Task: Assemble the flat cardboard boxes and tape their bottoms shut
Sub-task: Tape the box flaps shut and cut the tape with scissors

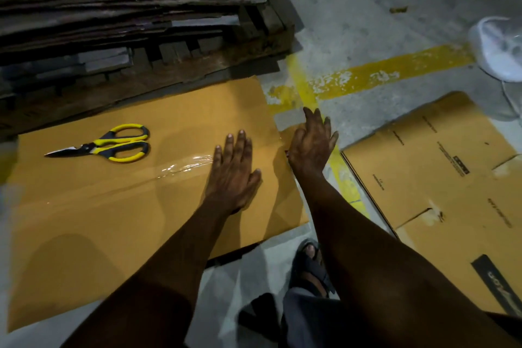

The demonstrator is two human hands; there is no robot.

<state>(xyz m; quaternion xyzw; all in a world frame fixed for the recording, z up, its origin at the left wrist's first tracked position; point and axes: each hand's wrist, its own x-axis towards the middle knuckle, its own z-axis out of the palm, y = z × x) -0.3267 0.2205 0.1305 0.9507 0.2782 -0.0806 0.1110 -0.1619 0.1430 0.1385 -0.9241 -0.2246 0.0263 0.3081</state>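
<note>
Writing: You are looking at several lines of small black print on the flattened box [423, 178] to your right, all too blurred to read. A black strip with pale lettering at its near corner is not legible either.
Brands: None are showing clearly enough to name.
Box being taped: You are leaning over one tan cardboard box [113, 220] lying on the floor directly in front of you, its plain, unprinted closed face turned up.
Tape: One strip of clear tape [180, 167] is running along the centre seam, glinting and wrinkling just left of your left hand.
Left hand: Your left hand [233, 169] is pressing flat on the tape near the box's right end, fingers straight and holding nothing.
Right hand: Your right hand [310, 144] is resting over the box's right edge, fingers spread and gripping nothing.
Scissors: One pair of yellow-and-black scissors [107, 144] is lying closed on the box, well left of your hands.
Flat stock: A tall stack of folded cardboard [113, 22] is sitting behind the box; the sheets are too many to count.
Floor: Two yellow painted lines [381, 73] are crossing just beyond your right hand.
Other: One white plastic bag [500, 48] is lying at far right, and one dark sandal [309, 265] is showing between your forearms.
</note>
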